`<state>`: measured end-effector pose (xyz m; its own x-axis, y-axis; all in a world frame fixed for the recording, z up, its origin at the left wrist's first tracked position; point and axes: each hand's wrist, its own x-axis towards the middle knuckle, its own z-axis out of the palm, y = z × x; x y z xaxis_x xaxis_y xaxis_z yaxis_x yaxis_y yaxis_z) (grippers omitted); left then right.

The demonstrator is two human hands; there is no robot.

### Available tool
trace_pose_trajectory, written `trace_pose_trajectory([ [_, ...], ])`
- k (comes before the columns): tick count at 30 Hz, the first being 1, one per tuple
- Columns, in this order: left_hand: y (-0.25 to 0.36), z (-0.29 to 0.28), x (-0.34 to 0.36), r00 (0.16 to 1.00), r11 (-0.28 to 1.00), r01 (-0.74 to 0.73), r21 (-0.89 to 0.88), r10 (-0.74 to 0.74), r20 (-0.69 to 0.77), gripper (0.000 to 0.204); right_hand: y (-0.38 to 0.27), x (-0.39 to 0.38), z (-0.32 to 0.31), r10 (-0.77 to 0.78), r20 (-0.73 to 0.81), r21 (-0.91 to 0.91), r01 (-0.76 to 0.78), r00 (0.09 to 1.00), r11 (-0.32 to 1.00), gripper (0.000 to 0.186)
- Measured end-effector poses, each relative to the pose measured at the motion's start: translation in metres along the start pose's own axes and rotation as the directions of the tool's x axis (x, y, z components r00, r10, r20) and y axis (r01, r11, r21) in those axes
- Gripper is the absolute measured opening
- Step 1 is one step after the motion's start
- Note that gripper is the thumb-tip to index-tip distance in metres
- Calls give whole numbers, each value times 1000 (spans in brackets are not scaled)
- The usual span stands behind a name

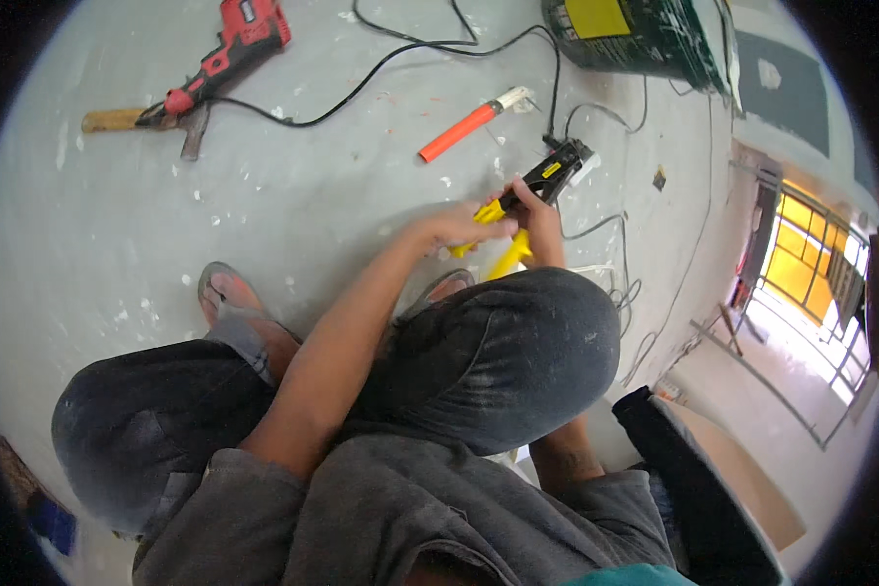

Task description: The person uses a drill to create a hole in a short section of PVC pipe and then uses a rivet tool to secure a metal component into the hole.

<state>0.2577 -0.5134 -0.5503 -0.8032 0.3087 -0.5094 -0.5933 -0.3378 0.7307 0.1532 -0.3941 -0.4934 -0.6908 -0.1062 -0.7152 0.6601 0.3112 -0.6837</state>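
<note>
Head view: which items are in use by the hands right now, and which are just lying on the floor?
In use:
- yellow-handled crimping tool, gripped by left hand and right hand
- thin cables at the tool's head

Lying about:
- red power drill with its black cord
- wooden-handled hammer
- orange tube
- green and yellow box

The person squats, both knees bent up. The left forearm runs from the lower middle up and to the right, passing between the knees. The left hand [464, 228] is curled, palm down, fingers closed. The right arm is mostly hidden behind the right knee; the right hand [539, 217] shows above it, fingers wrapped shut, just beside the left hand.
</note>
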Motion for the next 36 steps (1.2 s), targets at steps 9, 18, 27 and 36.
trace_pose_trajectory([
  [9,-54,36,43,920,935,-1,355,140,-366,58,-49,-56,-66,6,119,-410,43,993,911,23],
  [18,21,-36,36,484,600,173,781,639,-598,51,-32,-100,-111,-272,-137,-669,113,953,735,33],
  [27,32,-88,64,671,560,316,766,439,-598,40,100,-42,-110,-469,-247,-937,-86,848,338,38],
  [36,41,-103,26,755,814,-39,579,404,-517,40,122,-42,-102,-438,-294,-885,-69,850,461,33],
])
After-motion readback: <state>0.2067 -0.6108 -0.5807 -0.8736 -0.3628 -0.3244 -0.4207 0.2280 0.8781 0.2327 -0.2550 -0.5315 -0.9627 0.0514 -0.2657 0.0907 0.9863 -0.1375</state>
